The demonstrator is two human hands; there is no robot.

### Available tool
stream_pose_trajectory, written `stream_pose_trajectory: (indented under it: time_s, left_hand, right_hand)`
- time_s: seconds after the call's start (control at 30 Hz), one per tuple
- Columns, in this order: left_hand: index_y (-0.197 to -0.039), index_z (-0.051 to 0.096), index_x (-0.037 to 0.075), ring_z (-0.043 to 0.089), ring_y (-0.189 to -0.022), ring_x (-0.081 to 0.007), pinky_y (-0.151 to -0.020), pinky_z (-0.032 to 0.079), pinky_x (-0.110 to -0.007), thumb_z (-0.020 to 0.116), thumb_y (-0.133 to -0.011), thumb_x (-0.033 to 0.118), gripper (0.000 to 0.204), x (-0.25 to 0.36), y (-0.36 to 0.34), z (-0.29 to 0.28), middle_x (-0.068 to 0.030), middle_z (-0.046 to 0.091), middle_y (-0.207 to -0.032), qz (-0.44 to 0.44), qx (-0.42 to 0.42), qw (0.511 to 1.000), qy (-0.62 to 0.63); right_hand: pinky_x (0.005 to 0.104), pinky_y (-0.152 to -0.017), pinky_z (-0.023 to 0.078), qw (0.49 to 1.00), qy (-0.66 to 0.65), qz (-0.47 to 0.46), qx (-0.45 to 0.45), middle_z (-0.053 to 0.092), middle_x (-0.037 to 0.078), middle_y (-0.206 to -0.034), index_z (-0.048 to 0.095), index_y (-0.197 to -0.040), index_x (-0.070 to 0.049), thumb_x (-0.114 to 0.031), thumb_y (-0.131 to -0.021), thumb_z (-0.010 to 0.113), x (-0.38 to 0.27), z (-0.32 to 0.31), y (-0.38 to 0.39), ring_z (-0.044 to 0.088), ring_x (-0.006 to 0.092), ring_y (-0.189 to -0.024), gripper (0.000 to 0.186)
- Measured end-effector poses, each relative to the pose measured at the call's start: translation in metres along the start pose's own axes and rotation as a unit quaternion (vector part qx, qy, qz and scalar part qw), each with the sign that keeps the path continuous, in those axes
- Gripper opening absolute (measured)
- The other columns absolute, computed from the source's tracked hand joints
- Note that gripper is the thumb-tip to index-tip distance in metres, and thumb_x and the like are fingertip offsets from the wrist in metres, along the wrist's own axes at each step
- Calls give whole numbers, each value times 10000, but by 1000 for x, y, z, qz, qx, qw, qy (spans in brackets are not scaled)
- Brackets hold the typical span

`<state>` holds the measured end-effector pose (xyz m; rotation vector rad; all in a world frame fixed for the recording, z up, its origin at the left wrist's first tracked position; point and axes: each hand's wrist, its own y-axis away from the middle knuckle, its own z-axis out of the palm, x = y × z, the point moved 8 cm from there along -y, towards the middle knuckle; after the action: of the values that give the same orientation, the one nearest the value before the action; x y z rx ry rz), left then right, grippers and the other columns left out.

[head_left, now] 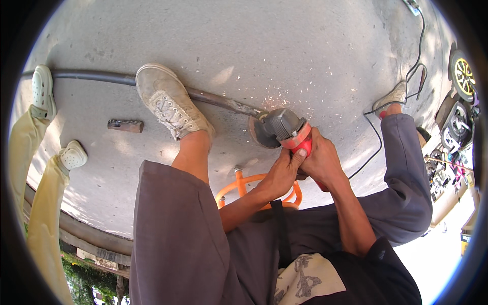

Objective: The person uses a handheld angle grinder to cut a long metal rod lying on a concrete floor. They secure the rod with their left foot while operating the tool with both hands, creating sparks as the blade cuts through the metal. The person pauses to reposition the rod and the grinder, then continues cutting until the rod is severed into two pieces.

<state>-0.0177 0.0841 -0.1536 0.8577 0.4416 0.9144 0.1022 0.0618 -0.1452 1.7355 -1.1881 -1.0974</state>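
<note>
An angle grinder (283,124) with a grey gear head and red body is held low over the pavement. My left hand (281,175) is closed around its body from the near side. My right hand (322,158) is wrapped round the red body and handle just to the right. The grinder's disc and guard (262,133) meet the right end of a long dark metal pipe (216,99). Light specks like sparks scatter beyond that end. My left shoe (165,99) presses on the pipe, hiding part of it. The exact contact point is partly covered by the grinder.
A short pipe piece (125,125) lies left of my shoe. Beneath me is an orange metal stool (243,182). A black cord (378,140) loops past my right foot (390,99). Another person's clogs (43,91) are at far left; wheels (462,76) stand at far right.
</note>
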Motion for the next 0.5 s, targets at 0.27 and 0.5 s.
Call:
stream_pose_trajectory:
  time_s: [0.27, 0.5]
  left_hand:
    - [-1599, 189, -22, 685, -1178, -334, -957, 612, -443, 437, -1119, 510, 759, 3, 2, 1, -272, 552, -1399, 1, -6, 1000, 13]
    - [-1595, 187, -27, 689, -1176, -342, -958, 615, -453, 443, -1118, 506, 759, 4, 1, 1, -277, 550, -1398, 9, -7, 1000, 3]
  right_hand:
    - [518, -775, 563, 1000, -3, 8, -3, 715, 313, -923, 551, -1086, 55, -302, -803, 797, -1, 0, 0, 707, 505, -888, 517]
    - [523, -771, 562, 1000, 2, -9, -1, 713, 315, -919, 547, -1085, 54, -325, -815, 793, -2, 0, 0, 706, 507, -885, 526]
